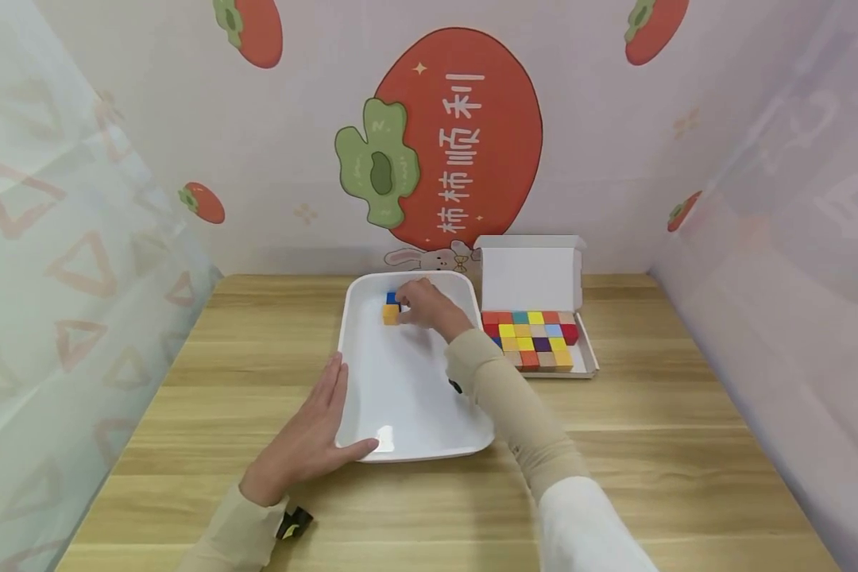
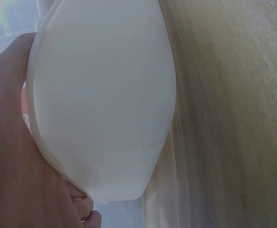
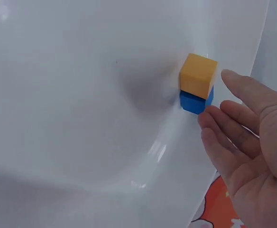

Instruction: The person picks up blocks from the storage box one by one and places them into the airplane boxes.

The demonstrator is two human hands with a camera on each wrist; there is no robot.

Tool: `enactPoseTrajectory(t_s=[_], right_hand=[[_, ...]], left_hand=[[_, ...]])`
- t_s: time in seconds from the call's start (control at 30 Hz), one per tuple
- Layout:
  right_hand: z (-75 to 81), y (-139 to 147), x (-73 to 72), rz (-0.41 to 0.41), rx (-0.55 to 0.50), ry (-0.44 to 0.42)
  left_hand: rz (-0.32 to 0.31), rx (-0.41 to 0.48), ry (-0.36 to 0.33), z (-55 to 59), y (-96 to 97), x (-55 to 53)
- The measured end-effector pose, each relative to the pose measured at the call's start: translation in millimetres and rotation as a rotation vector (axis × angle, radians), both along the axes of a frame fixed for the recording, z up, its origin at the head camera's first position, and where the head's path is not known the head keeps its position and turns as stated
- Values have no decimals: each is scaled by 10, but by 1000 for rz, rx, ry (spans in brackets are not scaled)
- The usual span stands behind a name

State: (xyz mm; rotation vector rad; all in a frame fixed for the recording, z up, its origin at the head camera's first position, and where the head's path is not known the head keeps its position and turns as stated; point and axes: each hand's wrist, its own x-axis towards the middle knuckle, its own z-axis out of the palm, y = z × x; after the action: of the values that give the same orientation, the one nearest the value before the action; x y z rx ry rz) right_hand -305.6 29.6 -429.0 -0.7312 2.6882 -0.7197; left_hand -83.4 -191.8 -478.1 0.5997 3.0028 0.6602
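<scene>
A white tray (image 1: 415,405) lies on the table, with my left hand (image 1: 307,437) steadying its near left corner. The fingers lie along the left side and the thumb reaches over the front rim. Inside the tray, toward the far end, sit an orange-yellow block (image 3: 198,75) and a blue block (image 3: 193,101) right up against each other, the blue one farther from me. My right hand (image 3: 252,142) is just beside the pair, holding nothing. Its thumb points at the orange-yellow block and its loosely bent fingers are right by the blue one.
Right of the tray stands an open white cardboard box (image 1: 588,370), its lid raised against the back. It holds rows of coloured blocks (image 1: 525,343). A printed cloth (image 1: 465,143) hangs behind the wooden table (image 1: 658,445), with more cloth at both sides.
</scene>
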Motion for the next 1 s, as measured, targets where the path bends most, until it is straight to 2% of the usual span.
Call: enactPoseTrajectory(t_s=[0.13, 0.3, 0.5, 0.7, 1.0], right_hand=[[-105, -52, -19, -56, -31, -11], [-188, -109, -40, -101, -38, 37], [-239, -175, -61, -91, -31, 41], [-217, -182, -34, -77, 2, 59], [-183, -232, 42, -109, 20, 1]], left_hand=[[-5, 8, 6, -8, 11, 11], [-17, 19, 29, -10, 9, 17], [-10, 17, 17, -1, 5, 7], [-9, 2, 18, 26, 6, -12], [-8, -1, 7, 23, 11, 14]])
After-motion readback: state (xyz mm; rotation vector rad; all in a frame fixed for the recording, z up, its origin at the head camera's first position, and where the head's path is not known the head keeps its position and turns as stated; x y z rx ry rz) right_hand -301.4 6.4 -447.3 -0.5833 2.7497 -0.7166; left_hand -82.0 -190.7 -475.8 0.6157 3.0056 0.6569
